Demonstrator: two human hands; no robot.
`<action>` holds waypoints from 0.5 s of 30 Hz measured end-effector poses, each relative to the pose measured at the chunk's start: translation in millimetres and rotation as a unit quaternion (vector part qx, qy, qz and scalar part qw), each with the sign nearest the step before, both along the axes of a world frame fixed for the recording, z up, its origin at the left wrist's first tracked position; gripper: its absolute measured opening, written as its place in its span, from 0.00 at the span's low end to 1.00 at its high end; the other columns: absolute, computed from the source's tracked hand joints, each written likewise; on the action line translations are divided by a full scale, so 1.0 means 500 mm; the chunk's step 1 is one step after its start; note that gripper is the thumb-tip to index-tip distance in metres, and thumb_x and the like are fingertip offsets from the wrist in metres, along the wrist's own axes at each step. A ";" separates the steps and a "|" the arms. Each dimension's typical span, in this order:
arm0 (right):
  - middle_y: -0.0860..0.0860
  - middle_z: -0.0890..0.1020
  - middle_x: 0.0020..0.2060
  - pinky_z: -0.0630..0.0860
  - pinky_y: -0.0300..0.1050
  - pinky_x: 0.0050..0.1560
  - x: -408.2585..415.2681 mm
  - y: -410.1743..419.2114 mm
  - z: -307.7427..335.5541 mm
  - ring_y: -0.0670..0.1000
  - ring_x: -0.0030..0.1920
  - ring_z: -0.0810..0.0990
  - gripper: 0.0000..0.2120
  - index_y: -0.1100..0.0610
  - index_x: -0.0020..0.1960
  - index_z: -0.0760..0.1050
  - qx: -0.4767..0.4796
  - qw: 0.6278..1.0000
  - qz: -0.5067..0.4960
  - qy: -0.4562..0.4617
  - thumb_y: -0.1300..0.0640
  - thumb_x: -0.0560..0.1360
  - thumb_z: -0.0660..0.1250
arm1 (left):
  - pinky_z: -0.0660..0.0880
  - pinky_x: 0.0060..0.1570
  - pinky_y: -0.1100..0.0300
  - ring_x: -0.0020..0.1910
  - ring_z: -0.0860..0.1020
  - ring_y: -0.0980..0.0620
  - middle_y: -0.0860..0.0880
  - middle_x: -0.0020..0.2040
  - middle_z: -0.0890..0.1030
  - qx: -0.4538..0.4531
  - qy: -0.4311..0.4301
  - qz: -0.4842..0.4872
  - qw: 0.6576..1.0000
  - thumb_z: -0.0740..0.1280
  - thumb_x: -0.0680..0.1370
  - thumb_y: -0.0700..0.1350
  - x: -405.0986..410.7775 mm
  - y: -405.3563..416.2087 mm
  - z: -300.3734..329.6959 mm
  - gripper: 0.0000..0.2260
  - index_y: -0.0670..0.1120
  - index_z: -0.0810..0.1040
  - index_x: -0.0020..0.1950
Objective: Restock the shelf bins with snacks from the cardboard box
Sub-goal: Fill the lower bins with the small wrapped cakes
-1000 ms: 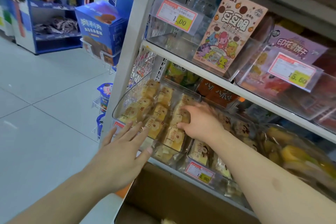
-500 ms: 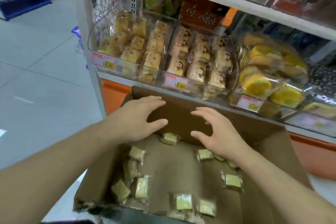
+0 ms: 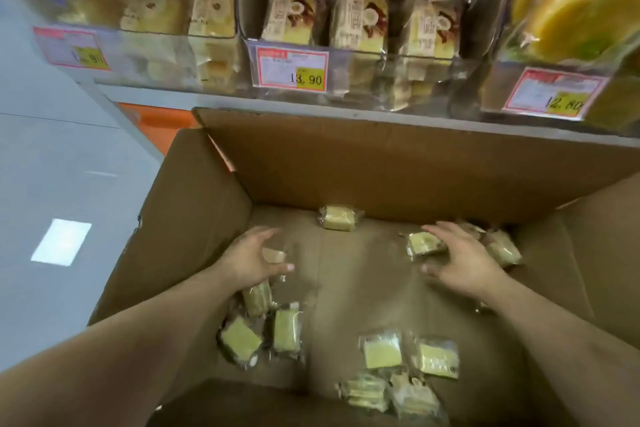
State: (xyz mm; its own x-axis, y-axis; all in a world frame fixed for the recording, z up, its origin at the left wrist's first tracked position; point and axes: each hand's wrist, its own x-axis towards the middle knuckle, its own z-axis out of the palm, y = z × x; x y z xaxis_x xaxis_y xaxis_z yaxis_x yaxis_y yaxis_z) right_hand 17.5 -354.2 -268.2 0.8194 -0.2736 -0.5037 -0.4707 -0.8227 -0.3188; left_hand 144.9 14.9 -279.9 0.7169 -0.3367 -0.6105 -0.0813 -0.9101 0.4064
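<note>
The open cardboard box stands below the shelf, with several small clear-wrapped yellow cake snacks scattered on its bottom. My left hand is down in the box's left side, its fingers and thumb curled round one snack pack. At the right side, my right hand arches over another snack pack, with fingers above it and thumb below. One pack lies alone by the far wall. Above, the clear shelf bins hold rows of similar wrapped cakes.
The grey shelf edge overhangs the box's far flap. Price tags hang on the bin fronts. A bin at the right holds larger yellow-green packs. The shelf's orange base and grey floor tiles lie to the left.
Both hands have dropped from the box's far flap down to its bottom and curled round snack packs. The camera has tilted down and come closer.
</note>
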 end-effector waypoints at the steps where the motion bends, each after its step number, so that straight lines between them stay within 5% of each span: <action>1: 0.50 0.61 0.83 0.55 0.45 0.80 0.006 -0.008 -0.027 0.53 0.82 0.60 0.41 0.44 0.82 0.64 -0.004 1.000 0.000 0.009 0.49 0.74 0.80 | 0.60 0.79 0.57 0.82 0.62 0.49 0.50 0.84 0.61 0.004 0.014 0.008 1.000 0.78 0.72 0.63 0.003 0.001 -0.026 0.44 0.52 0.64 0.83; 5: 0.51 0.59 0.84 0.55 0.44 0.80 0.024 -0.019 -0.121 0.53 0.83 0.59 0.44 0.47 0.83 0.64 -0.020 0.999 -0.010 0.031 0.51 0.72 0.81 | 0.62 0.68 0.68 0.75 0.71 0.48 0.49 0.75 0.73 0.005 0.010 0.026 1.000 0.84 0.70 0.53 0.010 0.022 -0.118 0.35 0.49 0.77 0.75; 11: 0.49 0.72 0.66 0.76 0.53 0.67 0.013 -0.005 -0.187 0.55 0.67 0.75 0.35 0.45 0.74 0.73 -0.046 0.998 -0.042 0.031 0.52 0.71 0.81 | 0.67 0.71 0.55 0.71 0.71 0.45 0.55 0.74 0.72 0.096 -0.054 -0.051 0.993 0.81 0.71 0.58 0.010 0.008 -0.149 0.31 0.59 0.77 0.72; 15: 0.46 0.74 0.53 0.79 0.50 0.56 -0.004 0.024 -0.153 0.54 0.59 0.78 0.22 0.41 0.67 0.79 -0.058 0.998 -0.011 0.024 0.46 0.73 0.76 | 0.77 0.59 0.55 0.56 0.80 0.51 0.55 0.61 0.76 0.077 -0.071 -0.067 0.992 0.79 0.74 0.54 0.000 -0.015 -0.119 0.16 0.57 0.82 0.60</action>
State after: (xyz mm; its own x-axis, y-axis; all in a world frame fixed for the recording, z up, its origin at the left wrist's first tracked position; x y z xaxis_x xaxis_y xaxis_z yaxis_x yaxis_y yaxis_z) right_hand 15.3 -342.2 -344.7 0.7887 -0.3501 -0.5054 -0.5013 -0.8420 -0.1992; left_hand 144.9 7.4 -339.2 0.7544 -0.3451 -0.5584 -0.2525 -0.9378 0.2384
